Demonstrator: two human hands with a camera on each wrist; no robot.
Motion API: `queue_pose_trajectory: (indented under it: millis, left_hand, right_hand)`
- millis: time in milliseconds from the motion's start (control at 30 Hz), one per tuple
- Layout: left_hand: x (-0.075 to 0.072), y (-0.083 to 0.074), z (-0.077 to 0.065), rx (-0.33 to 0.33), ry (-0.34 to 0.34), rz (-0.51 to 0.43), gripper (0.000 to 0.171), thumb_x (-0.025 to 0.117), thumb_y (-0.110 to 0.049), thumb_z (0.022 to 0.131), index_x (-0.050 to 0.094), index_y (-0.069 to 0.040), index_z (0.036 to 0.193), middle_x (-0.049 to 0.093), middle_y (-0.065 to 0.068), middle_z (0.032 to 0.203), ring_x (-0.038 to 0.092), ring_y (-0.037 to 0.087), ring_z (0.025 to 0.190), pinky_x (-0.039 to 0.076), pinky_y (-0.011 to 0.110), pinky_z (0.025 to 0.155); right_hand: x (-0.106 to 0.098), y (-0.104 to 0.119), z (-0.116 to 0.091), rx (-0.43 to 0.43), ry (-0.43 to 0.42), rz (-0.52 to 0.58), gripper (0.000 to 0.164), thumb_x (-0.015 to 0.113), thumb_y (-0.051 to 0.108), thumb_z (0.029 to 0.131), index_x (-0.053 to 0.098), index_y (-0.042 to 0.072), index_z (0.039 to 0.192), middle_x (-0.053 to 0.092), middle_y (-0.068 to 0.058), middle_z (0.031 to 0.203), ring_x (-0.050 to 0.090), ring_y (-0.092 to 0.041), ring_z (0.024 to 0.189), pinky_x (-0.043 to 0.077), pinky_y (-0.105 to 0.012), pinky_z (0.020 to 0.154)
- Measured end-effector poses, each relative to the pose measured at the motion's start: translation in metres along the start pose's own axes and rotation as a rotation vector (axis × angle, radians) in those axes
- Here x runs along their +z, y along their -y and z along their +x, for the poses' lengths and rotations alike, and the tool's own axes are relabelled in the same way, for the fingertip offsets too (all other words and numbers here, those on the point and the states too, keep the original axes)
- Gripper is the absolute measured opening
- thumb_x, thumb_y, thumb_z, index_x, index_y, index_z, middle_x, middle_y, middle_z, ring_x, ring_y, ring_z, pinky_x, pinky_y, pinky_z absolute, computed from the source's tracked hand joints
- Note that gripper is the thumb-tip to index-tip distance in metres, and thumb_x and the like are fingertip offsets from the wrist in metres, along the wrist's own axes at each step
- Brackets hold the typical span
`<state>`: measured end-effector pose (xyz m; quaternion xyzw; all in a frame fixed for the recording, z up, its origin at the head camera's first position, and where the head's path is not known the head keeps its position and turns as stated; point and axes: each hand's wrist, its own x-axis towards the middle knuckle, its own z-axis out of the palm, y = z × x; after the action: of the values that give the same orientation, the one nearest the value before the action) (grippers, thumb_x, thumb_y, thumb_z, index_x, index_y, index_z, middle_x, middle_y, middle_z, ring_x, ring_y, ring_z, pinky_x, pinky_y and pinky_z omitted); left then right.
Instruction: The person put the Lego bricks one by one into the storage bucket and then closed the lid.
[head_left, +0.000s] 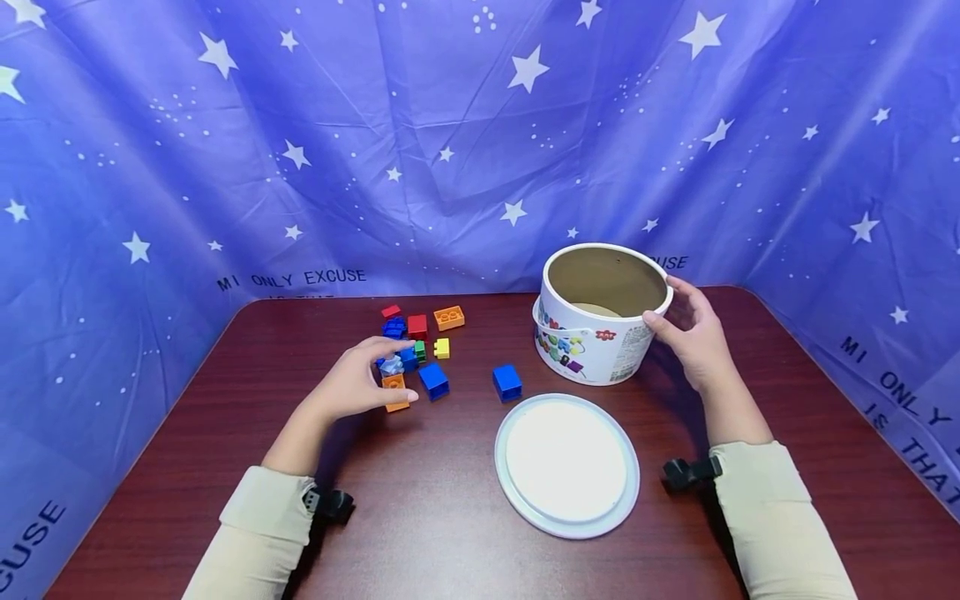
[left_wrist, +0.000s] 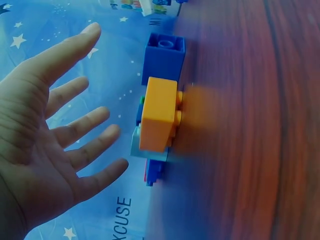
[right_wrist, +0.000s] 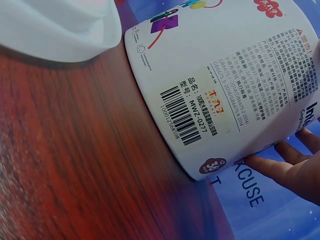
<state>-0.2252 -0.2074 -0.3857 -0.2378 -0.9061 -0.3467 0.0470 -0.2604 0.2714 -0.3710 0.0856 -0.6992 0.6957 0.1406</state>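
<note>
The dark red table gives me room to work without rushing. On its far right the white bucket stands upright, and the lid lies flat on its near side, low enough, I judge, to pass a hand over. My right hand holds the bucket's right side, thumb at the rim and fingers along the outer wall; a light hold should do, since a hard push could slide or tip it. My left hand is spread by the loose pile at left, thumb away from the fingers and nothing pinched. The blue block, just right of my thumb, and the orange block, close by my palm, seem easiest to take; I do best closing squarely on flat sides, not on studs. The far red block asks for a longer reach. The little yellow block, right of the green block, wants fingertips only, coming from above so its neighbours stay put.
</note>
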Motion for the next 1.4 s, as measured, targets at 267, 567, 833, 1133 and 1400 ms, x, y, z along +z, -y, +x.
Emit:
queue_pose_trajectory:
  millis: [267,567,833,1133,1400]
  left_hand:
    - [0.008,-0.006,0.007,0.009,0.020,-0.007,0.067,0.087,-0.035,0.073,0.063,-0.007,0.130,0.061,0.013,0.125,0.061,0.030,0.102,0.056,0.048,0.082]
    - [0.014,-0.018,0.015,-0.007,0.064,0.054,0.059,0.086,-0.032,0.074,0.066,-0.009,0.126,0.063,0.014,0.122,0.062,0.031,0.104,0.056,0.041,0.076]
    - [0.024,-0.021,0.024,-0.039,0.089,0.060,0.057,0.086,-0.026,0.075,0.066,-0.007,0.124,0.065,0.013,0.119,0.063,0.030,0.106,0.057,0.036,0.076]
    - [0.037,-0.016,0.026,-0.055,0.098,0.070,0.057,0.086,-0.012,0.074,0.065,-0.008,0.128,0.066,0.011,0.121,0.065,0.026,0.103,0.058,0.031,0.073]
    - [0.039,-0.013,0.025,0.009,0.091,0.062,0.053,0.085,-0.007,0.075,0.066,-0.003,0.124,0.067,0.013,0.117,0.068,0.018,0.087,0.059,0.031,0.075]
  right_hand:
    - [-0.001,0.000,0.000,-0.001,0.008,0.007,0.067,0.068,0.001,0.089,0.036,0.005,0.148,0.049,-0.010,0.130,0.050,-0.018,0.113,0.053,-0.017,0.070]
    - [-0.001,0.000,-0.001,-0.015,0.019,-0.010,0.067,0.067,0.001,0.089,0.035,0.004,0.148,0.048,-0.012,0.130,0.051,-0.017,0.111,0.053,-0.017,0.070]
    - [-0.001,-0.001,-0.003,-0.002,0.017,-0.002,0.067,0.067,0.001,0.090,0.035,0.006,0.149,0.042,-0.017,0.136,0.050,-0.017,0.113,0.054,-0.017,0.072]
    - [0.000,0.000,-0.002,0.001,0.019,0.017,0.067,0.067,0.001,0.090,0.035,0.008,0.149,0.042,-0.015,0.136,0.048,-0.022,0.117,0.054,-0.017,0.073]
    - [0.001,0.002,-0.004,0.013,0.027,0.027,0.068,0.067,0.002,0.090,0.034,0.007,0.149,0.037,-0.022,0.140,0.045,-0.026,0.119,0.054,-0.016,0.074]
